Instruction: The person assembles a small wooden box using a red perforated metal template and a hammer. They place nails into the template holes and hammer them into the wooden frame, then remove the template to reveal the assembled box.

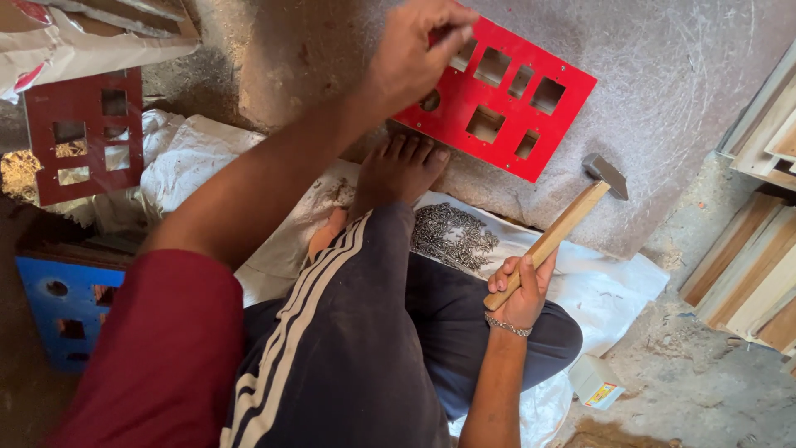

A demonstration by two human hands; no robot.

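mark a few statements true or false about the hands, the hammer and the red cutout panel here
1. The right hand grips a wooden-handled hammer with a metal head. True.
2. The left hand rests on the blue cutout panel. False: it is at the upper edge of the red flat panel with rectangular cutouts, fingers pinched there.
3. The hammer head is touching the red panel. False: it is off the panel's right side, apart from it.
4. A bare foot lies by the red panel's lower edge. True.
5. A pile of small dark nails lies on the white sheet. True.
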